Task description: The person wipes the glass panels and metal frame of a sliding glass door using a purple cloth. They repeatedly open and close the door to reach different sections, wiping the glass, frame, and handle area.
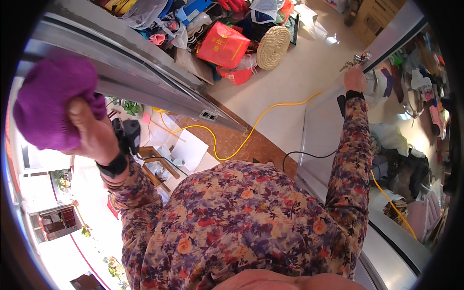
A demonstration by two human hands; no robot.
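My left hand [92, 130] is raised at the left and presses a bunched purple cloth [54, 101] against a grey metal door frame [145, 87], its thumb on the cloth's near side. Over at the upper right, my right hand [355, 79] is closed at a metal door handle [359, 59] with keys at it, on the edge of a glass door [322, 119]. The fingers of that hand are partly hidden. Both wrists wear black straps with small devices and cables.
A yellow cord [232, 156] snakes over the brown threshold [261, 145]. Beyond the frame lie a red bag [223, 45], a round woven mat [273, 47] and heaped clothes. A cardboard box [373, 21] stands at the upper right. A wooden stool [159, 163] is at the left.
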